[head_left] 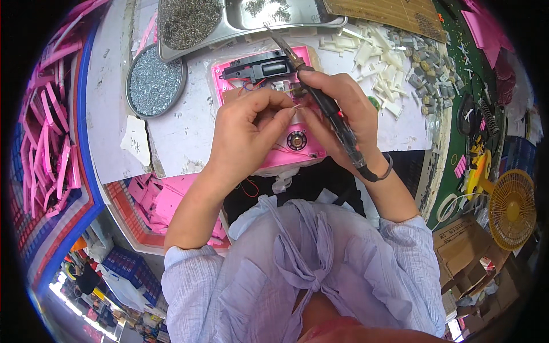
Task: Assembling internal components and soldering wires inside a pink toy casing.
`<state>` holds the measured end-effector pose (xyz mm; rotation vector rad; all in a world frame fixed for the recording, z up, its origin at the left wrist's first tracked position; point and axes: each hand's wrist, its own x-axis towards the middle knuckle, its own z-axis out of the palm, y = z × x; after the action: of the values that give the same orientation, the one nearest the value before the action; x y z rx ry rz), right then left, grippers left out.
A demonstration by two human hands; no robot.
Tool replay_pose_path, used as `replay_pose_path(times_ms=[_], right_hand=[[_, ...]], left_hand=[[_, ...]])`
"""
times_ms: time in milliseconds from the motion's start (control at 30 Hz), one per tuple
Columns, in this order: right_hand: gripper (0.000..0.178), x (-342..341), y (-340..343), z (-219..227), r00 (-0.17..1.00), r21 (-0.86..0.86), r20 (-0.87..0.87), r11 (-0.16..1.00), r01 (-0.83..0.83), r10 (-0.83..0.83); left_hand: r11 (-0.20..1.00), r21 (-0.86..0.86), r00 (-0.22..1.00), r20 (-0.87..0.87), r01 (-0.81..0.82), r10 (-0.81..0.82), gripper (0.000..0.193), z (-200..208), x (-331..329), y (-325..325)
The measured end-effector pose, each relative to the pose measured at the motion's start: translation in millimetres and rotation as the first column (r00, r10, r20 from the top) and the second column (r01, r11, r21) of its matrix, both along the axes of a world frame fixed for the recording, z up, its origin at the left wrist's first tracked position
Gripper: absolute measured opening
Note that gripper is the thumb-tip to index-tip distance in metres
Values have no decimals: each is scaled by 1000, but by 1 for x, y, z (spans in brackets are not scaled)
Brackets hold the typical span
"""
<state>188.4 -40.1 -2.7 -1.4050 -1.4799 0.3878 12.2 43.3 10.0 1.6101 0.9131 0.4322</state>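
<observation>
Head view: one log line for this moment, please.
left hand: pinching wire | right hand: holding soldering iron | pink housing: on bench

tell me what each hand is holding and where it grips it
The right hand holds a black soldering iron around its handle, tip pointing away. The left hand pinches something thin at its fingertips over the pink casing; what it is cannot be told.

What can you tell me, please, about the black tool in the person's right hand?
The soldering iron is a slim black rod, plastic by its look, with a thin metal tip pointing up and away toward the metal tray. A small red light glows on its body. The right hand grips it slantwise above the pink casing; its lower end runs past the wrist.
</observation>
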Motion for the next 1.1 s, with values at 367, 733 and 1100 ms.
replay_pose_path(times_ms=[367,733,1100], right_hand=[[26,55,-78,27,930,-149,-351,974,-168,107],[25,45,-64,20,957,-182,-206,953,-241,203],[26,42,-58,18,960,-173,-175,954,-247,217]], left_hand=[[823,481,952,-105,301,-287,14,3,-10,1],[755,551,934,-165,355,-318,20,1,-10,2],[737,581,938,-168,344,-304,21,-2,-9,1]])
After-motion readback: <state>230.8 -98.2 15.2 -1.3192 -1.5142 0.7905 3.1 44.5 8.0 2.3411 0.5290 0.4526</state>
